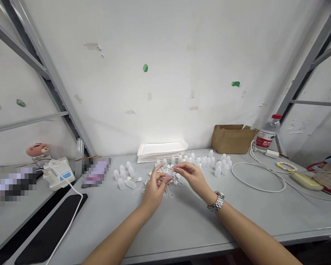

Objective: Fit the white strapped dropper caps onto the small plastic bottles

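Note:
My left hand (156,184) is closed around a small translucent plastic bottle (169,173), held tilted above the table. With thumb and fingertips pinched, my right hand (189,174) meets the bottle's top end; whether a cap sits between those fingers is too small to tell. Beneath and behind both hands lie loose white caps with ring-ended straps (171,195). Several like bottles (123,175) stand to the left of my hands, one of them lying on its side. More bottles (208,161) stand behind and to the right, some with white tops.
White stacked trays (162,149) rest against the wall. At the back right are a cardboard box (233,139), a red-capped water bottle (267,132) and a coiled white cable (257,176). Leftward lie a blurred phone (97,172), a white power adapter (59,173) and a black mat (52,228).

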{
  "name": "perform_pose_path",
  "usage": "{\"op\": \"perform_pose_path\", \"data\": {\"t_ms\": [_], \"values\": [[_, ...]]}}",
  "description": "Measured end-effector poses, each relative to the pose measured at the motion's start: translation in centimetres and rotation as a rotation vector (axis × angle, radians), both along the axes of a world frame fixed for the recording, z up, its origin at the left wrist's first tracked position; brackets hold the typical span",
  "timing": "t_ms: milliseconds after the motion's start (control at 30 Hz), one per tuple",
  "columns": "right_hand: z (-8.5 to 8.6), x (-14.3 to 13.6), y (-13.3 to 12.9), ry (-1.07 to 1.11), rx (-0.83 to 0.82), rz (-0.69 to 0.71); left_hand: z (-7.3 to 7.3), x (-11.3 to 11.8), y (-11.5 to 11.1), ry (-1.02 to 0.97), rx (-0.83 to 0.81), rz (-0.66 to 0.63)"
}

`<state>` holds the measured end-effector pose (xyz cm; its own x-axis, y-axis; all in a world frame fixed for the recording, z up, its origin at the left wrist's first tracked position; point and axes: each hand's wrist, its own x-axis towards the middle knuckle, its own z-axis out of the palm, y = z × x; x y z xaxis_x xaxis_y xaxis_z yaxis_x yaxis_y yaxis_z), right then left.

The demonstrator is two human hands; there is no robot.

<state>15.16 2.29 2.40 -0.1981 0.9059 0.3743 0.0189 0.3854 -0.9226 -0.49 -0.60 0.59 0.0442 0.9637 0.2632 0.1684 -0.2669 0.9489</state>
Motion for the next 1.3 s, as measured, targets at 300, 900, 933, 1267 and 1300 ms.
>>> {"op": "perform_pose_path", "data": {"t_ms": [300,900,933,1267,1300], "values": [[-0.36,-0.28,0.15,0.061,-0.018,-0.010,-0.21,-0.01,0.10,0.015,-0.004,0.007],[-0.24,-0.28,0.15,-0.024,0.008,-0.006,-0.33,-0.08,0.13,-0.022,0.010,-0.014],[-0.24,-0.29,0.19,-0.012,-0.023,0.002,-0.34,-0.07,0.13,-0.025,0.008,-0.021],[-0.59,-0.37,0.55,0.057,-0.156,0.028,-0.25,0.02,0.13,0.039,0.020,-0.029],[-0.60,-0.37,0.58,0.066,-0.163,0.009,-0.27,0.03,0.15,0.041,0.018,-0.030]]}}
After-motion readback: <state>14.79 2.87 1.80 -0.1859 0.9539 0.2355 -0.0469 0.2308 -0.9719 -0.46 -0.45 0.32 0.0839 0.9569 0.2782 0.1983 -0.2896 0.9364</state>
